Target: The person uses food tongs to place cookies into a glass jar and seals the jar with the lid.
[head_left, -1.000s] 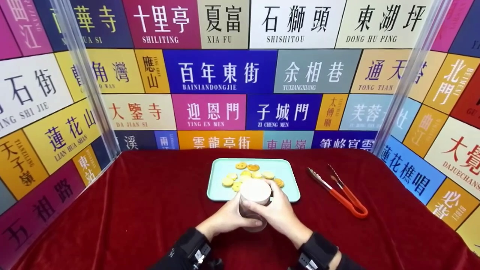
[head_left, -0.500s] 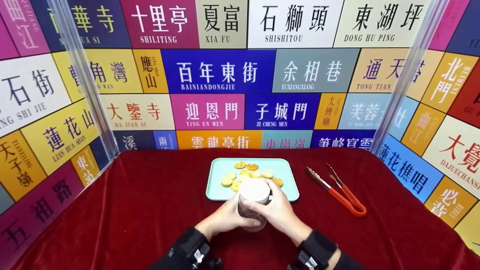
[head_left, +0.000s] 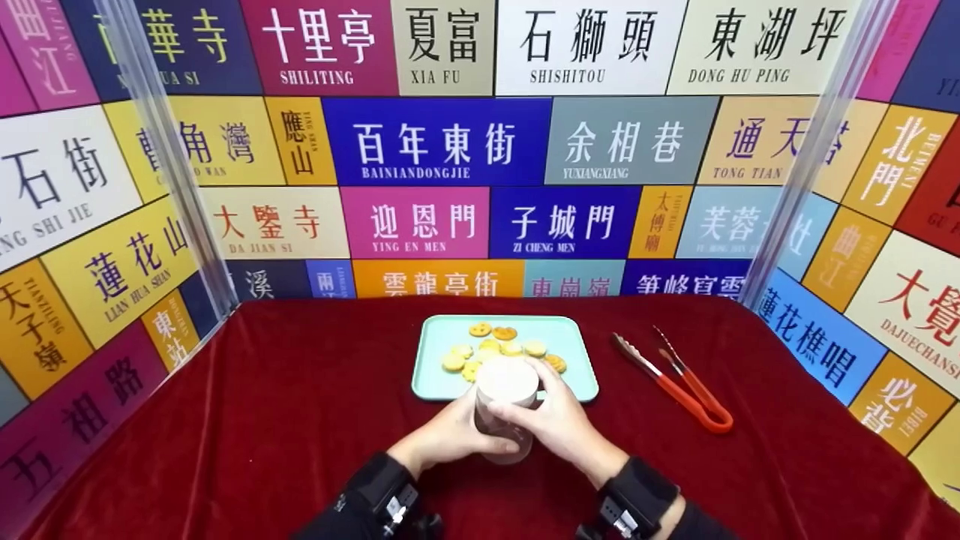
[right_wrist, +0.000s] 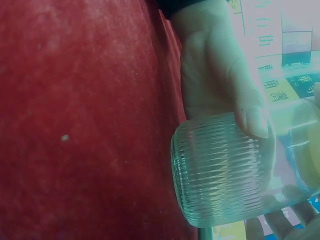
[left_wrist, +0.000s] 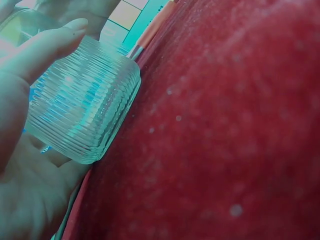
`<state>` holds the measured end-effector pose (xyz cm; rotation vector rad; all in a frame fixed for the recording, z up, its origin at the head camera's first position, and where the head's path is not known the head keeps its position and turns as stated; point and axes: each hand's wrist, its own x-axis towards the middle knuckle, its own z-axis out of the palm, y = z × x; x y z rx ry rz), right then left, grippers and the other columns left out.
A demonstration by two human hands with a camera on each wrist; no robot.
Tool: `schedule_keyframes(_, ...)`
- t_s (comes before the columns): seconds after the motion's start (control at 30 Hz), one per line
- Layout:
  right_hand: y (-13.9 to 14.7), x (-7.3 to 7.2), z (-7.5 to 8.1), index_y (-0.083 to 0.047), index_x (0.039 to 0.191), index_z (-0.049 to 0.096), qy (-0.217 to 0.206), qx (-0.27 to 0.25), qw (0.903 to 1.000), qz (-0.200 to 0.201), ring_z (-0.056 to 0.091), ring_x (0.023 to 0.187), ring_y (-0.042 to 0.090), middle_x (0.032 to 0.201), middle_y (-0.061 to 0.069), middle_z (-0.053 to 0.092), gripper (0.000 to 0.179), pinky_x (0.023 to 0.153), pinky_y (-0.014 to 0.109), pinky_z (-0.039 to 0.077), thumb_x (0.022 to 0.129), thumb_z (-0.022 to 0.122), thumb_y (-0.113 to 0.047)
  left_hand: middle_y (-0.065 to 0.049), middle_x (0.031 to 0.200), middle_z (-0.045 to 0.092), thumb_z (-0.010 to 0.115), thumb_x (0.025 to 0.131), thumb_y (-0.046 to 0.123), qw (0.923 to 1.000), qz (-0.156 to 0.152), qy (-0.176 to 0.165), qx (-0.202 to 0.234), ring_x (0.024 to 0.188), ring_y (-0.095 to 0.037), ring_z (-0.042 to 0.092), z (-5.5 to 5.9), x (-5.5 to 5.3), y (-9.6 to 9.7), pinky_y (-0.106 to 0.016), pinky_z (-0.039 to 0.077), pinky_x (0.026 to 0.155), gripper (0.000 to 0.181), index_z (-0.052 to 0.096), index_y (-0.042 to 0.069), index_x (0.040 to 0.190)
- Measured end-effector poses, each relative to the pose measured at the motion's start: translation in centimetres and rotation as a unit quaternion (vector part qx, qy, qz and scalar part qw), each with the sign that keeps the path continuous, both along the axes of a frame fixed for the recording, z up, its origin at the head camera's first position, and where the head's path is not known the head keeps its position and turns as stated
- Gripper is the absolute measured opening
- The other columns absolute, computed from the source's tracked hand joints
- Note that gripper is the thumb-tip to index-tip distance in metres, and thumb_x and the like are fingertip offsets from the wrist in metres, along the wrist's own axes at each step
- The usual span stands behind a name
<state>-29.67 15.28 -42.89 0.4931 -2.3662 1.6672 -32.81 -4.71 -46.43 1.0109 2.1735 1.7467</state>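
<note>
A clear glass jar (left_wrist: 82, 100) with a ribbed lower part and a pale round lid (head_left: 508, 377) stands between both hands, at the near edge of the tray. My left hand (head_left: 442, 437) grips the lower body, its thumb lying across the near side. Higher up, my right hand (head_left: 559, 424) holds the jar around its upper part, thumb just below the lid. Fingers on the far side are mostly hidden. The wrist views show the jar's base close to the red cloth; I cannot tell whether they touch.
Behind the jar lies a mint-green tray (head_left: 433, 379) with several round yellow biscuits (head_left: 504, 334), partly covered by the lid and hands. Tongs (head_left: 694, 401) with red handles lie right of the tray. Red cloth (head_left: 315, 390) covers the table; printed panels (head_left: 442, 142) enclose it.
The hands and jar keep almost the same pose. Only a slight shift of the head view shows.
</note>
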Motion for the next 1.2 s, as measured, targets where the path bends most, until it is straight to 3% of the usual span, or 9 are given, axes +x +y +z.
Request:
schedule_keyframes(0.33,0.08,0.11,0.36,-0.008,0.152,0.050,-0.021,-0.010,0.9992,0.033,0.058,0.126,0.027,0.146,0.013,0.057,0.079,0.107,0.047,0.046,0.086,0.090,-0.025,0.000,0.147,0.057,0.092,0.084,0.013,1.0000,-0.005,0.002,-0.004,0.135,-0.014,0.055,-0.07,-0.16,0.08,-0.030,0.041,0.116,0.090,0.039,0.012,0.158)
schedule_keyframes(0.47,0.03,0.25,0.45,-0.012,0.153,0.048,-0.032,-0.009,0.9992,0.022,0.059,0.125,0.027,0.146,0.012,0.057,0.083,0.105,0.045,0.047,0.084,0.092,-0.028,0.002,0.147,0.056,0.091,0.084,0.013,0.9999,-0.012,-0.003,0.001,0.134,-0.015,0.057,-0.11,-0.18,0.11,-0.031,0.043,0.115,0.092,0.037,0.015,0.159)
schedule_keyframes(0.77,-0.66,0.53,0.25,-0.013,0.136,0.046,-0.017,-0.002,0.9992,-0.037,0.061,0.122,0.025,0.132,0.011,0.063,0.077,0.107,0.047,0.045,0.080,0.094,-0.032,0.004,0.147,0.056,0.091,0.084,0.014,0.9999,-0.017,0.000,0.001,0.134,-0.013,0.056,-0.30,-0.37,0.20,-0.031,0.043,0.116,0.090,0.039,0.017,0.158)
schedule_keyframes(1.2,-0.54,0.40,0.00,-0.016,0.137,0.046,-0.023,0.010,0.9989,-0.039,0.062,0.123,0.026,0.135,0.011,0.063,0.077,0.108,0.048,0.045,0.081,0.094,-0.039,0.004,0.149,0.055,0.090,0.086,0.013,0.9997,-0.022,0.000,0.002,0.136,-0.013,0.055,-0.20,-0.41,0.12,-0.031,0.042,0.117,0.091,0.037,0.018,0.159)
